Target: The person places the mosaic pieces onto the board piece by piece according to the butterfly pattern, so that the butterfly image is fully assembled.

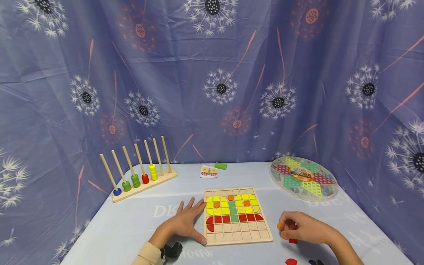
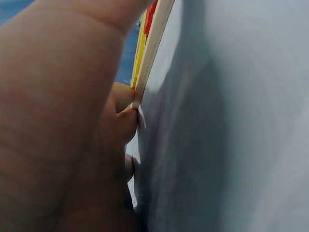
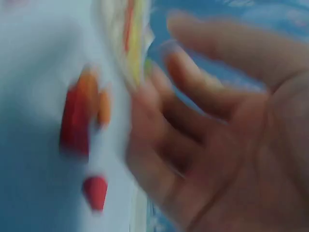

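A wooden grid board (image 1: pixel 237 235) lies in the middle of the table, filled in part with yellow, red, green and orange tiles. My left hand (image 1: pixel 185 221) rests at its left edge, fingers spread and thumb by the near corner; the left wrist view has fingertips against the board's side. Right of the board, my right hand (image 1: pixel 306 228) hovers over loose pieces, its fingers bent. In the blurred right wrist view, an orange piece (image 3: pixel 104 107) and a red block (image 3: pixel 75 125) lie on the table apart from the fingers, and nothing shows between thumb and fingers.
A peg stand (image 1: pixel 145 187) with coloured rings is at the left. Behind the board lie a pattern card (image 1: pixel 209 172) and a green block (image 1: pixel 220 166). A round star-patterned game board (image 1: pixel 303 178) sits back right. A red piece (image 1: pixel 291 261) lies at the front.
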Demonstrator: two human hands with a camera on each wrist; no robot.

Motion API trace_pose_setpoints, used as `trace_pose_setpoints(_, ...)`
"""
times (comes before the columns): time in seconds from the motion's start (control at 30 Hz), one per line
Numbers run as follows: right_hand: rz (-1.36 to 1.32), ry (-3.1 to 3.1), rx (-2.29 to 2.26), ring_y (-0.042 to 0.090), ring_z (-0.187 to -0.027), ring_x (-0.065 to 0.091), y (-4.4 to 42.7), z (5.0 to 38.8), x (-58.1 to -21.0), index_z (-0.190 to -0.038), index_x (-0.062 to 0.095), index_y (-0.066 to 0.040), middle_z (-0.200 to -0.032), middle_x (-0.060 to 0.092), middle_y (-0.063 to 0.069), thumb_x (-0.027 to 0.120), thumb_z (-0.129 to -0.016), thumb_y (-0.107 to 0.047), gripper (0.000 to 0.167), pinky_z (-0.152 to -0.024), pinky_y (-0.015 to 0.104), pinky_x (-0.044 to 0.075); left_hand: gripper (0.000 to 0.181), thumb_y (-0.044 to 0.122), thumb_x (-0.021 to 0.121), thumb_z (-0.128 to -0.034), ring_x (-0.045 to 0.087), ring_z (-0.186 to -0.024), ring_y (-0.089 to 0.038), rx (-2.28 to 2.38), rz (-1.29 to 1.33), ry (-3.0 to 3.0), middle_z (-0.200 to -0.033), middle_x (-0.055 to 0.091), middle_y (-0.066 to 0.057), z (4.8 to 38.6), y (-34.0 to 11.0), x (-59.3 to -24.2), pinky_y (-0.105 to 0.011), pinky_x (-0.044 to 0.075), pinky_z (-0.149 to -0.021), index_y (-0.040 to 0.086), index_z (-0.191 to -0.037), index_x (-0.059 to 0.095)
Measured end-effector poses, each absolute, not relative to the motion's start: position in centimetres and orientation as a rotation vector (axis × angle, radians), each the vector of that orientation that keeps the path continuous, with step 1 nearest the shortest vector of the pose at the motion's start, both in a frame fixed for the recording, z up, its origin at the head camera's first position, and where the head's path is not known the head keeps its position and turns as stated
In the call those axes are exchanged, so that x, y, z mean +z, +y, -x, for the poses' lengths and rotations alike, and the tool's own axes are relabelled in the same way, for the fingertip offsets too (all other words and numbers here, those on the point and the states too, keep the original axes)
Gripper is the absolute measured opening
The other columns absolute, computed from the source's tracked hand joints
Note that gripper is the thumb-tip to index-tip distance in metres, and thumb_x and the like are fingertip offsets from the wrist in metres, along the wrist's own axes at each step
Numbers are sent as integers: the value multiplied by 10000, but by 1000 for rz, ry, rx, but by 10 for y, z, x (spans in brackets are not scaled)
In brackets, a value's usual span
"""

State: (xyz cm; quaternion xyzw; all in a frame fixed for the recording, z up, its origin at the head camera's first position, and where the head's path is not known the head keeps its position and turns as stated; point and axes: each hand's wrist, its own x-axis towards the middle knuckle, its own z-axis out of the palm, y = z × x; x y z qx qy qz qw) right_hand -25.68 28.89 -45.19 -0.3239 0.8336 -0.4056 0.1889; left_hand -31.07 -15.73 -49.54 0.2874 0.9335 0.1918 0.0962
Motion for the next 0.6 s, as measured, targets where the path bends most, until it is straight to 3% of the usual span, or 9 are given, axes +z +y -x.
trace_pose_setpoints(0.1,932,1840,-1290,61,-789,580,281,240,-457,-1152,596,33,-975,666,106,537,-966,-87,228,-743,260,531,1254,783,723,-551,23,-1443,-362,566,-861,2765,-1593,166,-8,311,-156,-497,-668,-39,-1065,192,-1545,239)
trace_pose_setpoints(0.2,835,1510,-1325,92,-923,573,274,221,-469,-1279,552,22,-1094,650,42,480,-1003,-96,308,-899,295,493,1249,792,711,-557,18,-1444,-355,560,-871,2759,-1594,163,-8,311,-155,-499,-665,-40,-1067,197,-1546,235)
trace_pose_setpoints(0.33,708,1316,-1387,138,-1034,538,280,209,-482,-1359,486,15,-1175,605,0,398,-1044,-99,347,-998,345,429,1244,782,722,-557,21,-1444,-355,562,-855,2763,-1593,170,-7,311,-155,-497,-662,-41,-1069,198,-1545,241)
trace_pose_setpoints(0.5,802,1139,-1598,288,-1226,490,300,221,-495,-1405,356,99,-1362,485,217,263,-1053,-63,398,-1076,422,334,1248,782,722,-555,16,-1445,-351,554,-838,2770,-1594,164,3,312,-159,-495,-654,-47,-1073,203,-1547,234)
trace_pose_setpoints(0.6,842,1073,-1678,414,-1326,357,311,236,-500,-1429,274,137,-1442,332,335,250,-1045,-50,428,-1091,497,265,1255,791,717,-549,10,-1446,-346,556,-837,2768,-1594,160,8,313,-160,-497,-653,-52,-1072,211,-1548,227)
